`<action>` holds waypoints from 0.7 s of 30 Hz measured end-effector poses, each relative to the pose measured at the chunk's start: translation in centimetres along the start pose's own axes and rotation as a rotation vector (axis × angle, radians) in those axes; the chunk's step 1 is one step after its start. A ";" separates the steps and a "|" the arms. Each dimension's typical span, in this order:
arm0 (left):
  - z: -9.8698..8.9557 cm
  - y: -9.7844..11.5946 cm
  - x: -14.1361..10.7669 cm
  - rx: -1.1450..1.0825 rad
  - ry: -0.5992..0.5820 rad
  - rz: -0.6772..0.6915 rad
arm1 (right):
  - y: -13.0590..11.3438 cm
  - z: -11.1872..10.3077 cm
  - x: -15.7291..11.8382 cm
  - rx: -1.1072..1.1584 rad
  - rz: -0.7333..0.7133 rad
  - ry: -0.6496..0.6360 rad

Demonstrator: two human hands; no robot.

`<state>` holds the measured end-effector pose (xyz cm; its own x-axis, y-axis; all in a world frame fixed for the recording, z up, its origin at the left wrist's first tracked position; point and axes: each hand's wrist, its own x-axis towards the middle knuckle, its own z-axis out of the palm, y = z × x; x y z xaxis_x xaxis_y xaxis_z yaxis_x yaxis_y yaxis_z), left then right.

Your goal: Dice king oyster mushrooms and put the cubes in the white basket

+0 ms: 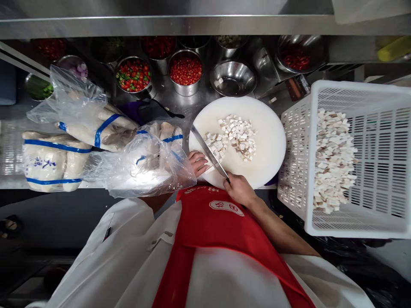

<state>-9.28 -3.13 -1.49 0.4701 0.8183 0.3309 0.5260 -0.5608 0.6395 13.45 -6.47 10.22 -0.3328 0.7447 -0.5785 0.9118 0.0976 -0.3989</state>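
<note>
My right hand (239, 188) is wrapped round the handle of a kitchen knife (210, 150), its blade slanting up and left across the round white cutting board (271, 137). Left of the blade, my left hand (197, 163) has its fingers curled together at the board's edge, pressing on a pale mushroom piece (210, 169) that they largely hide. Diced white mushroom (240, 136) lies in loose heaps on the board, some cubes right against the blade. Close by my left wrist is a clear plastic bag (150, 162) of whole king oyster mushrooms with blue bands.
More bagged mushrooms (56, 160) lie at the left. A white plastic basket (310, 171) holding diced mushroom stands at the right. Behind the board are a steel bowl (233, 87), chopped red chillies (185, 70) and mixed chillies (133, 75) in steel pots, under a steel shelf (192, 25).
</note>
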 end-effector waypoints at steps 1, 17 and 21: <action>-0.2 0.1 -0.3 0.018 0.006 -0.009 | 0.1 -0.2 -0.5 0.015 -0.010 0.025; 0.3 0.8 -0.7 -0.029 0.006 -0.026 | -1.3 0.2 -3.9 -0.038 0.049 -0.084; 0.3 1.1 -0.8 -0.041 -0.007 0.018 | -1.1 1.5 -1.6 -0.020 0.064 -0.023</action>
<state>-8.85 -4.47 -1.28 0.4838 0.8072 0.3382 0.4876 -0.5695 0.6617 12.64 -8.77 10.48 -0.2789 0.7343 -0.6188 0.9359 0.0634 -0.3465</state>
